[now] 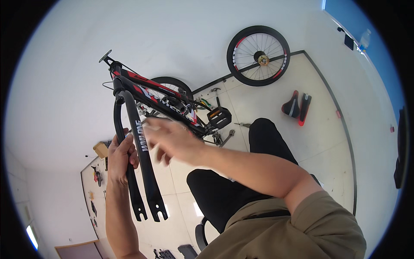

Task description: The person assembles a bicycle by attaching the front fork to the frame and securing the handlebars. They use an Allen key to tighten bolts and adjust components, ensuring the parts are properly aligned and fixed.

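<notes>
On your left, a black fork (147, 172) points its two slotted ends toward you, pale lettering on one leg. Its crown meets the black bicycle frame (140, 92), marked red and white, which slants from far left toward the middle.

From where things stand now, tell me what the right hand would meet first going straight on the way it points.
Likely the lettered right leg of the black bicycle fork, immediately left of the right hand in the picture; depth and blur leave any contact unclear.
</notes>
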A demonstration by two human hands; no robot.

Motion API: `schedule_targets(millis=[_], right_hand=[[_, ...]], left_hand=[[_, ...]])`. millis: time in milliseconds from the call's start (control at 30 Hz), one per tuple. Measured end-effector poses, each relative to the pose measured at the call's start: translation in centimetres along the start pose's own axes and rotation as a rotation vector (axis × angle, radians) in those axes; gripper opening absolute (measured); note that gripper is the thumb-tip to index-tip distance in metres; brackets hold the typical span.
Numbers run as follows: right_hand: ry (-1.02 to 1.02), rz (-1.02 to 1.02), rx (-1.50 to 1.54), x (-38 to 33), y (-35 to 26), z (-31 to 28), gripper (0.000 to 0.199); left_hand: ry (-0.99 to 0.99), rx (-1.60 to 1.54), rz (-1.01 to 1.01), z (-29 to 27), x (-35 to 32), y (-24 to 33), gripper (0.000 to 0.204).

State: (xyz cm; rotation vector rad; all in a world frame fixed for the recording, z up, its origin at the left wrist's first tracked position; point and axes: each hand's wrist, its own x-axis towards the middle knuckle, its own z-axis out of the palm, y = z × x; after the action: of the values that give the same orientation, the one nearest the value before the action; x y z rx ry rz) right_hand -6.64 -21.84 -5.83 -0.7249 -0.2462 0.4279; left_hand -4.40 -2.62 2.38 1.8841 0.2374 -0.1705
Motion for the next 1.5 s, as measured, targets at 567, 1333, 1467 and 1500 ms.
schedule_targets(millis=[567, 1333, 1467, 1500], right_hand=[[0.724, 0.230, -0.266, -2.9, 6.8, -19.4, 0.050], [-0.483, 0.945, -1.637, 7.1, 4.6, -18.6, 0.039], [-0.527, 0.938, -1.501, 6.2, 7.5, -21.3, 0.031], [-0.517, 0.930, -1.443, 5.9, 8.0, -22.2, 0.030]], left_hand=[[-0.044, 0.065, 0.016, -0.1, -0.5, 0.3, 0.046], [0.011, 0.078, 0.007, -1.2, -0.3, 0.0, 0.050], [0.011, 0.031, 0.003, -1.2, 0.4, -0.2, 0.048], [0.014, 0.020, 0.004, -1.2, 0.4, -0.1, 0.048]])
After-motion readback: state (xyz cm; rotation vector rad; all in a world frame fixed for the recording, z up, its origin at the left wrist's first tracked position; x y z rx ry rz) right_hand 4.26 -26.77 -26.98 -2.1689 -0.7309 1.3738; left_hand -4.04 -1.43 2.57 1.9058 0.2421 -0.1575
